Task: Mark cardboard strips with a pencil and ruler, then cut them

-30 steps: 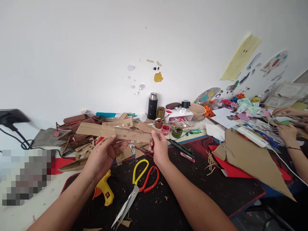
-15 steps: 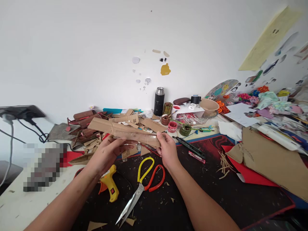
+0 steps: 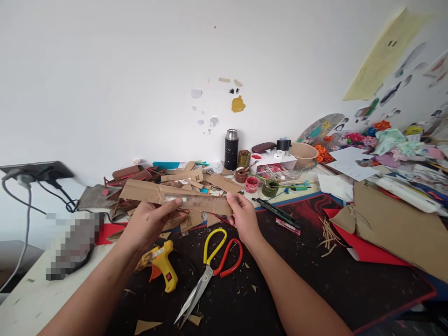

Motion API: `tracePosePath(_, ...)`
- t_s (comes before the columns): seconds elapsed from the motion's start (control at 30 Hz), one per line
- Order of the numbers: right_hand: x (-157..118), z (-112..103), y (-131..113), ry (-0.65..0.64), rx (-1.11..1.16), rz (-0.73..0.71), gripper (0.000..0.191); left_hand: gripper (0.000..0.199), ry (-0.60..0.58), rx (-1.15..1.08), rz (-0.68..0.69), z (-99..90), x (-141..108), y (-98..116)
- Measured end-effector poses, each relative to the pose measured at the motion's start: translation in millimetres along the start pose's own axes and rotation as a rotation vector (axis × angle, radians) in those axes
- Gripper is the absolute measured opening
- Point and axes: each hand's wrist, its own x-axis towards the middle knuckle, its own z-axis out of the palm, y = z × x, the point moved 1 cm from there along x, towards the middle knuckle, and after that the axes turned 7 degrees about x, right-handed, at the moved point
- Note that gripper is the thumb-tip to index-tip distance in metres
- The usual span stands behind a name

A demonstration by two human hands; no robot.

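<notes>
A long brown cardboard strip (image 3: 206,203) is held up level between my hands, above the dark mat. Along its front lies a clear, shiny strip (image 3: 171,199); whether it is a ruler or tape I cannot make out. My left hand (image 3: 154,219) grips near the middle, thumb pressed on the face and fingers behind. At the right end my right hand (image 3: 241,214) pinches the cardboard. Scissors (image 3: 208,270) with one yellow and one red handle lie below, blades pointing down-left. Under my left forearm rests a yellow glue gun (image 3: 164,266).
Cardboard scraps (image 3: 184,176) pile up behind my hands. A black flask (image 3: 231,150) and several paint jars (image 3: 251,185) stand farther back. To the right lie a black cutter (image 3: 275,212) and a large cardboard sheet (image 3: 399,224) over red paper.
My left thumb has come down onto the front of the strip, and that hand has closed on it. My right hand keeps its pinch. The view has shifted slightly.
</notes>
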Motion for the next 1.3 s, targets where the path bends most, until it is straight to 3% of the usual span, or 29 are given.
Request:
tracePosePath(0.23,-4.7,5.0,-2.9,-0.178,0.000,0.130,0.070,0.035,0.060,-0.056,0.075,-3.5,7.4,2.3)
tracePosePath(0.3,-6.2,5.4,-2.6,-0.209,0.001,0.131,0.070,0.043,0.079,-0.062,0.091,-5.4,9.8,-1.7)
tracePosePath(0.4,-5.8,4.3,-2.8,-0.185,-0.017,0.088,0.071,0.055,0.078,-0.060,0.097,-8.0,12.1,-5.7)
tracePosePath(0.57,-2.8,2.5,-6.8,-0.104,-0.006,0.057,0.071,0.035,0.047,-0.064,0.122,-13.4,12.6,0.5)
tracePosePath(0.83,-1.8,0.6,-9.3,-0.054,0.056,0.114,0.076,0.041,0.115,-0.052,0.135,-20.5,17.4,-0.1)
tracePosePath(0.97,4.6,-5.3,-10.9,-0.003,0.054,0.055,0.076,0.044,0.040,-0.005,0.090,-29.8,16.3,10.0)
tracePosePath(1.03,5.4,-6.2,-12.8,-0.048,0.065,0.040,0.076,0.045,-0.036,0.036,0.036,-31.9,12.7,14.5)
tracePosePath(1.13,0.5,-3.1,-15.2,-0.223,0.056,0.089,0.074,0.042,-0.109,0.085,-0.026,-29.2,7.8,15.5)
tracePosePath(1.3,-16.5,7.6,-16.6,-0.512,-0.021,0.200,0.068,0.041,-0.117,0.106,-0.049,-18.8,8.8,8.4)
